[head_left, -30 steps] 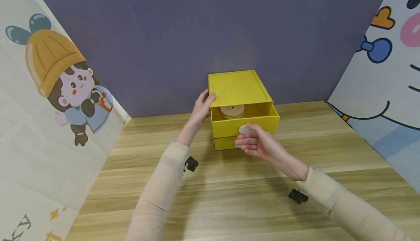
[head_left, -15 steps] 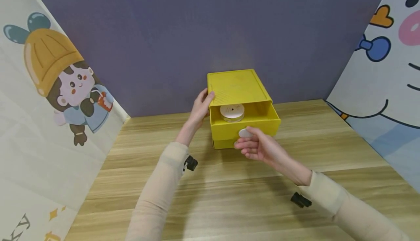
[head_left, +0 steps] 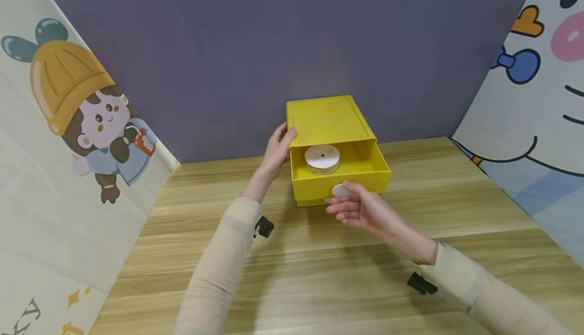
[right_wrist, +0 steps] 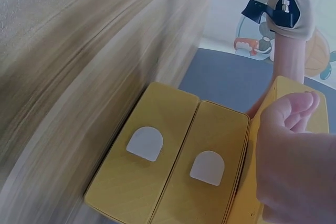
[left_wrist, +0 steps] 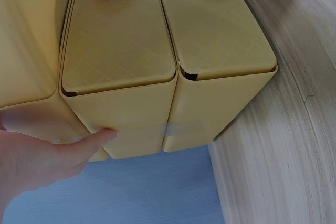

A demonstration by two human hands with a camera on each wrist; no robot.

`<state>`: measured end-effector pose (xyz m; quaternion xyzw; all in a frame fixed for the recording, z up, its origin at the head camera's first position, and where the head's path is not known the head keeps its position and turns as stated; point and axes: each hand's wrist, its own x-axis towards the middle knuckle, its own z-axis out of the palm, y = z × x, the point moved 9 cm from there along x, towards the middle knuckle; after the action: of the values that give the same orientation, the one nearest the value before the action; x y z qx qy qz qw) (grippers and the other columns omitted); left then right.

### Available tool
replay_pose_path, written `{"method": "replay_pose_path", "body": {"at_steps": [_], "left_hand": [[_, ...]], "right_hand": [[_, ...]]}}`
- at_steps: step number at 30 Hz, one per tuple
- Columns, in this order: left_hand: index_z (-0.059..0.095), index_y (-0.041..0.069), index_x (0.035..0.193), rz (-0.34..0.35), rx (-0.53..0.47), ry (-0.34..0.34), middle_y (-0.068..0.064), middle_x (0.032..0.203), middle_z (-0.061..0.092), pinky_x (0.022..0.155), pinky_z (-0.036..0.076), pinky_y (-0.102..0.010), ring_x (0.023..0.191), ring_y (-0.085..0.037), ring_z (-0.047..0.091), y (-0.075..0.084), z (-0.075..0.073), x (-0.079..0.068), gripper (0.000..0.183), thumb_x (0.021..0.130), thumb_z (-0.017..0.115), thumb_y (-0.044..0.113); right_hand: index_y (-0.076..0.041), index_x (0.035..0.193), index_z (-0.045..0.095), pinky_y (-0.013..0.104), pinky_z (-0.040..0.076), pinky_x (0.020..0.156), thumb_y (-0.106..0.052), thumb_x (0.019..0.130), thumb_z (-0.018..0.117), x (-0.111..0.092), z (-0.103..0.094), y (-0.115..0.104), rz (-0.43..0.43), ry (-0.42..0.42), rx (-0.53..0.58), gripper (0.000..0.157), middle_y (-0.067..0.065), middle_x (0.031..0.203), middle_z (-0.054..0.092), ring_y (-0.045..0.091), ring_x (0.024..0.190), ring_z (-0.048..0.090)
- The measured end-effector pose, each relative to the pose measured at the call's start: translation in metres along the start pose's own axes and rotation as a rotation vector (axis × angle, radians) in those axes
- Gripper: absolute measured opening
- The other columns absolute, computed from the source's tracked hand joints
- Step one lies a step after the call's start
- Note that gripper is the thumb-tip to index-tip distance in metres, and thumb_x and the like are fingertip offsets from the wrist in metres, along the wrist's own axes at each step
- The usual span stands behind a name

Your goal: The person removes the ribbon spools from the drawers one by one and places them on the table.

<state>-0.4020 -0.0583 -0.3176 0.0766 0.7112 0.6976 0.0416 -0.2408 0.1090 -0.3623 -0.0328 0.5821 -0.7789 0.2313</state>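
At the right hand (head_left: 371, 213), drawer front (head_left: 312, 190) outward, long axis left-to-right

Pulled the top drawer (head_left: 315, 187) farther out with the right hand (head_left: 367, 209), bringing the roll (head_left: 320, 161) inside into fuller view.

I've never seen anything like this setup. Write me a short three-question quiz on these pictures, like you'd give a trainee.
1. Short answer: Which hand is at the white tab of the open drawer?
2. True or false: The middle drawer and bottom drawer are pulled out too.
3. Multiple choice: In the head view, the round item lies in which part of the open drawer? A) left B) right

Key: 1. The right hand. 2. False. 3. A.
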Motion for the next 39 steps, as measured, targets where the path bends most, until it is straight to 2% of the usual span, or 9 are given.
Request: {"method": "replay_pose_path", "body": {"at_steps": [15,33,36,39], "left_hand": [[0.022,0.015,0.159,-0.006,-0.021,-0.003,-0.008,0.162,0.030,0.104,0.049,-0.048,0.136,-0.029,0.049,0.001,0.001,-0.001,0.069,0.102,0.051,0.042],[0.024,0.016,0.159,-0.001,-0.032,-0.002,-0.006,0.162,0.031,0.104,0.049,-0.047,0.136,-0.028,0.049,0.000,0.001,-0.001,0.067,0.102,0.051,0.041],[0.024,0.015,0.159,-0.003,-0.041,-0.004,-0.006,0.162,0.031,0.105,0.048,-0.048,0.136,-0.028,0.048,-0.001,0.001,-0.001,0.067,0.103,0.051,0.041],[0.024,0.015,0.159,-0.003,-0.045,-0.007,-0.006,0.162,0.031,0.106,0.048,-0.049,0.137,-0.029,0.048,-0.001,0.001,-0.001,0.067,0.102,0.051,0.041]], "right_hand": [[-0.007,0.103,0.066,0.022,0.057,0.073,-0.040,0.104,0.047,-0.016,0.000,0.007,0.025,0.011,-0.016,0.038,0.001,0.089,0.077,0.008,0.074,0.068],[-0.010,0.100,0.069,0.022,0.057,0.074,-0.037,0.106,0.043,-0.028,0.007,0.012,-0.006,-0.069,-0.019,0.038,0.000,0.090,0.078,0.007,0.076,0.069],[-0.009,0.101,0.069,0.023,0.058,0.075,-0.040,0.106,0.043,-0.029,0.007,0.014,0.011,-0.070,-0.043,0.041,0.000,0.091,0.078,0.007,0.076,0.069],[-0.004,0.108,0.069,0.024,0.058,0.078,-0.044,0.105,0.042,-0.034,0.005,0.016,0.051,-0.094,-0.122,0.048,-0.001,0.094,0.078,0.009,0.080,0.070]]}}
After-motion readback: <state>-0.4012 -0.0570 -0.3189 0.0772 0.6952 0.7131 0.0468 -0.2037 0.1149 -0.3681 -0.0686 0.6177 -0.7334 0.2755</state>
